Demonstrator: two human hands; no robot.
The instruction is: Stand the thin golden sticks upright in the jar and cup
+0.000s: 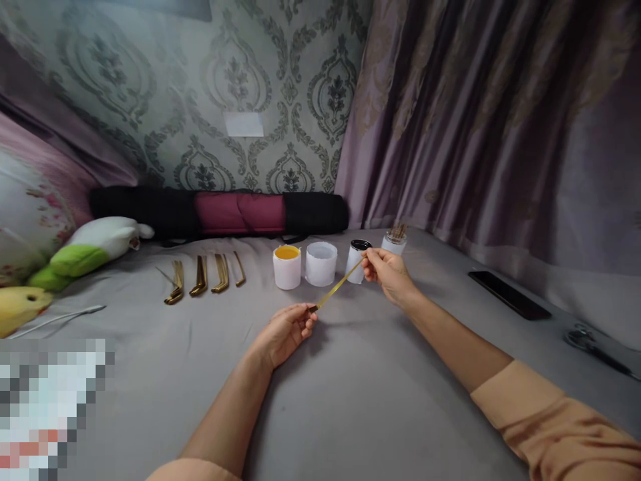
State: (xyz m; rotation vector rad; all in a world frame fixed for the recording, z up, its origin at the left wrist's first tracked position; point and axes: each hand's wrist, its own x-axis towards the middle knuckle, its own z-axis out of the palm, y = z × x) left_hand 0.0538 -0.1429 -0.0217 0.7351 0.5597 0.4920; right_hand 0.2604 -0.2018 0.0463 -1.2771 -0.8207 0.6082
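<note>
A thin, shiny yellow-gold strip [341, 283] runs at a slant between my two hands. Its lower end, which looks dark brown, is pinched in the fingers of my left hand [290, 331]. My right hand [388, 272] pinches the upper end, just in front of a white-wrapped cup with a black rim [354, 264]. Left of that cup stand a white cup [321, 270] and another white cup holding something yellow-orange [287, 272]. Bundles of bent gold strips [199, 277] lie in a row further left, with one single bent strip [240, 269] at the row's right end.
Behind my right hand is a jar [394, 242] with thin brown sticks. A black phone [509, 294] lies on the grey sheet [380, 401] at right. Plush toys [90, 248] and a white cable [60, 322] are at left. A black and maroon roll [240, 212] lines the wall.
</note>
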